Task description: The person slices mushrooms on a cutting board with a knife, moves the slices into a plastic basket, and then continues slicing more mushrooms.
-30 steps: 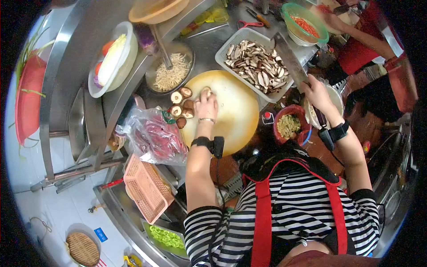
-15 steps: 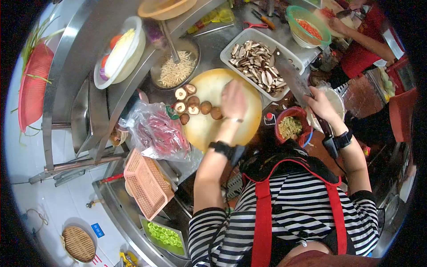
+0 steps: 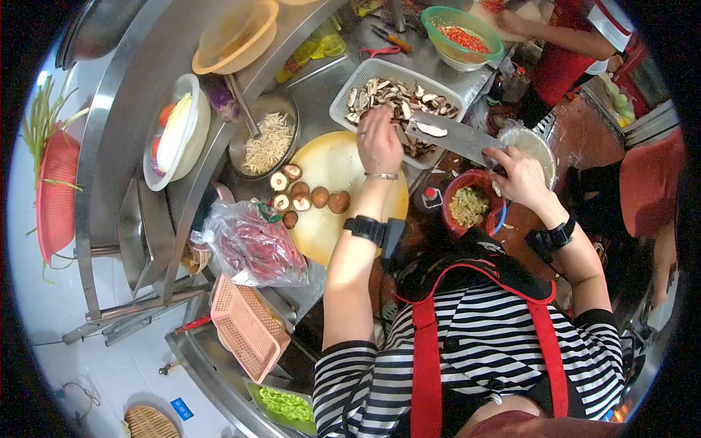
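My right hand (image 3: 522, 179) grips a cleaver (image 3: 464, 144), its broad blade reaching left over the near edge of a white basket (image 3: 343, 113). One pale mushroom slice (image 3: 431, 130) lies on the blade. Many sliced mushrooms (image 3: 391, 95) fill the basket. My left hand (image 3: 380, 142) is open at the basket's near left edge, fingers stretched toward the slices and nothing seen in them. Below it is a round yellowish cutting board (image 3: 343, 157). Whole and cut-stem brown mushrooms (image 3: 320, 196) sit in a group at the board's left side.
A red bowl of chopped pale-green food (image 3: 469, 206) stands right of the board. Left are a pan of pale strips (image 3: 268, 146) and a plastic bag of red contents (image 3: 255, 244). A green bowl of chopped red pieces (image 3: 464, 36) is at the back, near another person's arm (image 3: 562, 40).
My left hand has moved from above the cutting board to the basket's edge. The cleaver has swung left over the basket, now with a slice on its blade. The whole view has shifted slightly.
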Demonstrator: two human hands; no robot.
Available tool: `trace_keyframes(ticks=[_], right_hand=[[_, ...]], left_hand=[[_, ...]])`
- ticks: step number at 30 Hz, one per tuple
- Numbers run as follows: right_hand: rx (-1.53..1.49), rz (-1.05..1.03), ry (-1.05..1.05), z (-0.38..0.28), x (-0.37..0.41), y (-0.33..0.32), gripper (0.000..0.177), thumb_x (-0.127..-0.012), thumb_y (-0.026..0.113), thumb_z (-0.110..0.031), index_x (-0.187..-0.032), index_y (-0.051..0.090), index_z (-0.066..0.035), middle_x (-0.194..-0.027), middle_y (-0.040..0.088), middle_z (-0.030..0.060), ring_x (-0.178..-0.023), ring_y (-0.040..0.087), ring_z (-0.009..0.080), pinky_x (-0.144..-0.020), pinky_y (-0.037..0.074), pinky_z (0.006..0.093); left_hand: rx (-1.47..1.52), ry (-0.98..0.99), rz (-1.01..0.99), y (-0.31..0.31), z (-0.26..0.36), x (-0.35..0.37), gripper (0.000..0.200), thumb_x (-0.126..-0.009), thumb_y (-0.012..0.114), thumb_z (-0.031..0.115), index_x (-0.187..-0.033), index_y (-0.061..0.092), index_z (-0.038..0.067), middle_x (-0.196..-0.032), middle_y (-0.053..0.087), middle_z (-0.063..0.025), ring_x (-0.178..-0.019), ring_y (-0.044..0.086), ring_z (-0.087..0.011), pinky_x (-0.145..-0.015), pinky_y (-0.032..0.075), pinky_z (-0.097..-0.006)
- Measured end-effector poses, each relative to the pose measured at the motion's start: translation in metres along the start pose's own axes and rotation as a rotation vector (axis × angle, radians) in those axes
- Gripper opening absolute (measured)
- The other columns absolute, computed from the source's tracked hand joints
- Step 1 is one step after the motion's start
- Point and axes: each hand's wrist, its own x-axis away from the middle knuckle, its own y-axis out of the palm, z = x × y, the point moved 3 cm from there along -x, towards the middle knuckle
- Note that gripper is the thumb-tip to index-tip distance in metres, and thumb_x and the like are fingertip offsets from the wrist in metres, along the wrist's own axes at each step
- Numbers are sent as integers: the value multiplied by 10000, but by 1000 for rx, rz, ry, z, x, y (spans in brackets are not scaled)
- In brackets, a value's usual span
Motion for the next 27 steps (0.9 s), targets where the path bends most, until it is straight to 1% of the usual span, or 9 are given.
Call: trace_keyframes(ticks=[2, 3, 5, 9, 12, 16, 19, 25, 27], right_hand=[[-16, 29, -13, 1, 1, 2, 470, -677, 677, -165, -1129, 551, -196, -804, 550, 109, -683, 589, 294, -604, 492, 386], [-30, 55, -25, 0, 1, 3, 448, -671, 676, -151, -1105, 571, -196, -793, 541, 108, -684, 585, 289, -608, 490, 377], [-23, 34, -9, -4, -1, -5, 450, -663, 673, -139, -1099, 577, -195, -795, 542, 111, -697, 586, 291, -616, 489, 380], [37, 7, 38, 5, 2, -7, 460, -640, 666, -115, -1089, 587, -184, -796, 543, 118, -714, 588, 296, -630, 488, 388], [45, 34, 22, 8, 10, -10, 471, -643, 656, -113, -1103, 583, -180, -811, 541, 130, -704, 590, 301, -632, 488, 392], [43, 3, 27, 8, 11, -16, 466, -656, 635, -105, -1114, 583, -171, -828, 539, 137, -704, 590, 308, -645, 490, 396], [93, -14, 30, 4, 7, -20, 447, -665, 623, -113, -1108, 590, -162, -828, 538, 137, -711, 589, 310, -651, 490, 397], [130, 54, -41, 6, 10, -31, 352, -705, 592, -140, -1055, 624, -148, -823, 534, 137, -716, 581, 308, -645, 481, 392], [133, 57, -44, 5, 10, -33, 340, -708, 592, -149, -1046, 628, -147, -827, 534, 138, -714, 580, 307, -645, 480, 390]], left_hand=[[246, 196, -237, -5, 25, 0, 326, -832, 509, 161, -1135, 552, 48, -1211, 536, -109, -1141, 483, -278, -982, 337, -417], [242, 191, -236, -4, 35, 4, 326, -832, 509, 161, -1135, 552, 48, -1211, 536, -109, -1141, 483, -278, -982, 337, -417], [46, 403, -544, 16, 59, 16, 388, -863, 483, 288, -1182, 525, 71, -1249, 506, -114, -1168, 462, -270, -1019, 292, -424], [-112, 284, -510, 47, 38, 10, 443, -873, 453, 378, -1219, 500, 105, -1288, 470, -113, -1193, 434, -269, -1049, 243, -427], [-315, 232, -165, 38, 31, 2, 376, -862, 483, 322, -1187, 520, 134, -1262, 488, -85, -1192, 423, -265, -1034, 255, -429], [29, 518, -285, 39, 57, 4, 295, -761, 576, 148, -1056, 569, 142, -1036, 556, -42, -968, 540, -258, -844, 430, -387], [-30, 372, -327, 49, 60, 4, 300, -740, 580, 115, -1037, 581, 153, -974, 556, -52, -922, 552, -270, -795, 457, -377], [136, 439, -334, 47, 67, -3, 280, -716, 608, 135, -993, 573, 154, -971, 545, -57, -783, 590, -271, -660, 495, -408], [3, 284, -394, 51, 69, -6, 246, -723, 612, 153, -964, 566, 174, -937, 540, -63, -786, 589, -283, -665, 493, -419]])
